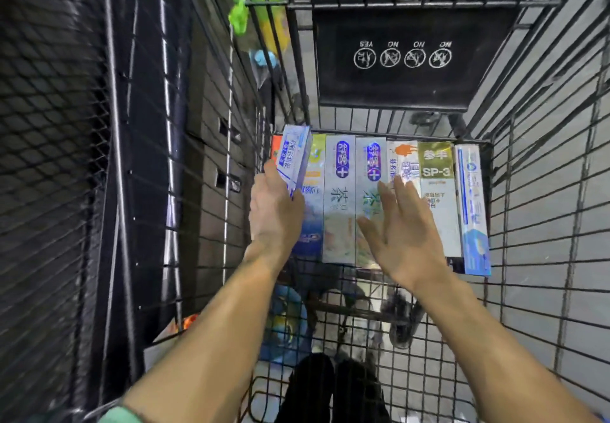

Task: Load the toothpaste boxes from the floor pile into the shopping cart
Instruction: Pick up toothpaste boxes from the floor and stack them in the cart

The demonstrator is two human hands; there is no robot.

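My left hand point(275, 211) grips a pale blue box point(293, 158), tilted on edge at the left end of the row, centre of the frame. My right hand point(401, 227) is spread open, fingers straight, over the boxes; I think the fingertips touch them, but blur hides it. Inside the cart point(544, 191), the other boxes point(340, 201) lie flat side by side against the far wall, one at the right end point(472, 208) on edge.
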